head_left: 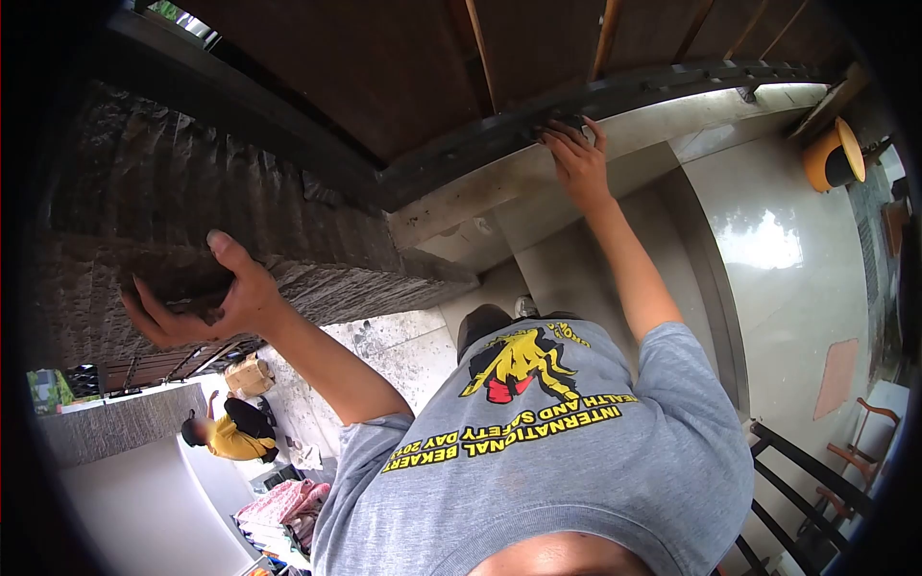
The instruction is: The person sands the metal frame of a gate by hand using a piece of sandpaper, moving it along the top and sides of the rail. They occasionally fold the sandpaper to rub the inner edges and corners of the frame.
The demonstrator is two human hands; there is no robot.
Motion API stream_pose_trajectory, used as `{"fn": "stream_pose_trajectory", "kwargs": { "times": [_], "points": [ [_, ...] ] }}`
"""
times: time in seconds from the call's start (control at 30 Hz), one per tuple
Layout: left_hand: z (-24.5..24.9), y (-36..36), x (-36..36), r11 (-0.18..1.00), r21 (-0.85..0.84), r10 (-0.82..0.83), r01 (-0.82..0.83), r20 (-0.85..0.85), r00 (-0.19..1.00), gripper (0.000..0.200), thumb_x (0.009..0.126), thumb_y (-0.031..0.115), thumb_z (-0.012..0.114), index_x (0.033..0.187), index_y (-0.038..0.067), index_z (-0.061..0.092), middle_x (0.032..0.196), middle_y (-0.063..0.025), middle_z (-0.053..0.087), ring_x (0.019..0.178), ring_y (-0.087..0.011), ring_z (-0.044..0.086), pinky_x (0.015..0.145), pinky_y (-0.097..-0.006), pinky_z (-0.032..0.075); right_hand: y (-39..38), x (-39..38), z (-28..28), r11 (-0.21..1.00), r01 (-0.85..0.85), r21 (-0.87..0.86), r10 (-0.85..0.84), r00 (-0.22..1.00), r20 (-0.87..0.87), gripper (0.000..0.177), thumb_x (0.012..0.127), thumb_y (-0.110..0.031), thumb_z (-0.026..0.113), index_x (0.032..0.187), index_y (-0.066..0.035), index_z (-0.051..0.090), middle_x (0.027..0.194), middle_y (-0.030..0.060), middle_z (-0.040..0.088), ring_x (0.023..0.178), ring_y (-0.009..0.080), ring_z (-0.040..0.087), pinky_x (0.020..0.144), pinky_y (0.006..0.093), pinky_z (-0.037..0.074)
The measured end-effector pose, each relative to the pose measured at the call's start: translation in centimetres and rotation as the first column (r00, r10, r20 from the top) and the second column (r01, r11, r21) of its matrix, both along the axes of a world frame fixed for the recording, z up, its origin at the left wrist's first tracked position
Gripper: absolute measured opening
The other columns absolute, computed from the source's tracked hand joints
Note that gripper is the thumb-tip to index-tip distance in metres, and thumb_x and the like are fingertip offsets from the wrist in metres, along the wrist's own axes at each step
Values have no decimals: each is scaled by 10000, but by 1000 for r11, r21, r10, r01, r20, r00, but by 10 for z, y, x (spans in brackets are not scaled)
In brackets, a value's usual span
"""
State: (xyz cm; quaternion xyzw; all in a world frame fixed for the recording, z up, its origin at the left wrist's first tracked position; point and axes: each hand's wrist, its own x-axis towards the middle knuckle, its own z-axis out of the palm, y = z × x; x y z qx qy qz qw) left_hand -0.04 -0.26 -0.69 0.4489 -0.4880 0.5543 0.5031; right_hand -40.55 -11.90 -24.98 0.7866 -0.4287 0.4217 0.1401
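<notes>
My left hand is raised beside a rough, dark stone-like pillar, its thumb and fingers spread and nothing visible between them. Whether its fingers touch the pillar is unclear. My right hand reaches up to a dark rail that edges brown panels. Its fingertips are at the rail's lower edge, with the thumb held apart; the tips look dark and partly blend into the rail. A pale ledge runs just below the rail.
A person in a yellow top is bent over at the lower left, near a cardboard box and a pink cloth. An orange container stands at the upper right. Black metal bars are at the lower right.
</notes>
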Motion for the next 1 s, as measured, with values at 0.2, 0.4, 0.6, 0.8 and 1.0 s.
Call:
{"fn": "stream_pose_trajectory", "kwargs": {
  "times": [0.2, 0.4, 0.6, 0.8, 1.0],
  "points": [
    [1, 0, 0, 1000, 7, -14, 14, 9, 1000, 798, 783, 544, 800, 1321, 3, 565, 1392, -215, 446, 1275, -349, 513, 966, -491, 552, 14, 7, 11, 999, -44, 8, 45, 994, -95, 323, 832, -16, 665, 1118, -161, 702, 1162, -51, 730, 1202, 140, 657, 1181, 514, 326],
    [3, 0, -4, 999, 11, -41, 41, 11, 999, 770, 791, 524, 811, 1311, 12, 565, 1382, -206, 458, 1293, -350, 495, 1001, -524, 523, 23, 23, 25, 1000, -24, -5, 24, 995, -100, 364, 816, -24, 677, 1155, -152, 701, 1200, -48, 716, 1228, 165, 628, 1173, 498, 350],
    [2, 3, 0, 999, 34, -24, 22, 63, 998, 782, 786, 498, 824, 1298, -32, 563, 1381, -226, 452, 1307, -372, 476, 1011, -533, 499, 18, 34, 11, 997, -41, 66, 48, 994, -97, 358, 822, -34, 679, 1166, -131, 699, 1241, -37, 711, 1231, 219, 614, 1126, 490, 395],
    [2, 4, 0, 997, 67, -54, 50, 48, 997, 779, 784, 484, 825, 1287, -55, 571, 1394, -227, 415, 1353, -396, 413, 1020, -555, 473, 31, 38, 15, 992, 122, 5, -121, 988, -94, 289, 886, -35, 665, 1164, -111, 687, 1244, 1, 713, 1253, 234, 616, 1119, 501, 398],
    [1, 6, -2, 991, 93, -97, 96, 13, 995, 730, 781, 475, 822, 1264, -26, 604, 1402, -203, 409, 1385, -397, 376, 1067, -581, 436, 25, 55, 15, 997, 16, 78, -9, 996, -83, 328, 874, -44, 689, 1196, -106, 683, 1240, 54, 703, 1249, 250, 616, 1158, 532, 355]
  ]
}}
